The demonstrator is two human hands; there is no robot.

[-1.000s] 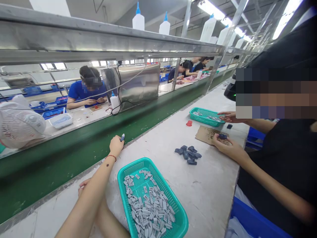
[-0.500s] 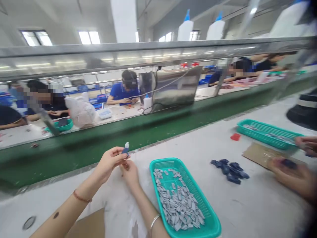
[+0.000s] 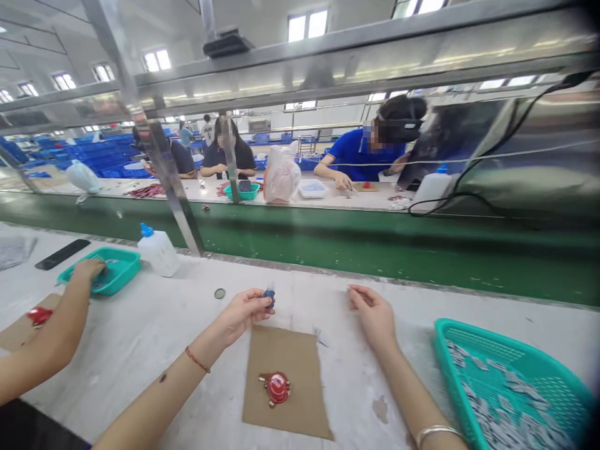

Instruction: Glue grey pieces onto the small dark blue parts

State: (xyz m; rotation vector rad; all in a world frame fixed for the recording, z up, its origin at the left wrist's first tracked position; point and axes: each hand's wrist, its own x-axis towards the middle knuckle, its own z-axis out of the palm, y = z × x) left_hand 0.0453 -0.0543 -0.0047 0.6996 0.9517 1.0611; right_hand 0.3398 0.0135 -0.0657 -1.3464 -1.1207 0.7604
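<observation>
From where I stand, the person's left forearm slants up and inward over the white table (image 3: 187, 319), a thin reddish bracelet (image 3: 197, 360) round its wrist; the left hand (image 3: 244, 314) is turned with its thumb towards the wearer, its fingers closed in a pinch on a small dark blue piece (image 3: 269, 299), whose pale tip points upward; that piece is held just beyond the far left corner of a brown cardboard sheet (image 3: 295, 350); on the sheet, nearer the wearer, lies a shiny red part (image 3: 278, 387) with small metallic bits at its edge, well apart from both hands. The right forearm, with a silver bangle (image 3: 440, 430), leans inward from the other side; the right hand (image 3: 375, 315) is raised with its fingers bent and gathered towards the thumb, the gap between the tips narrow, though I cannot tell whether anything slight is caught there; to its right sits a green basket (image 3: 469, 331) with many grey pieces (image 3: 506, 406) in it; off to the left, a neighbour's hand (image 3: 91, 269) reaches into another green tray (image 3: 126, 275), near a white bottle (image 3: 160, 253) with a blue cap.
</observation>
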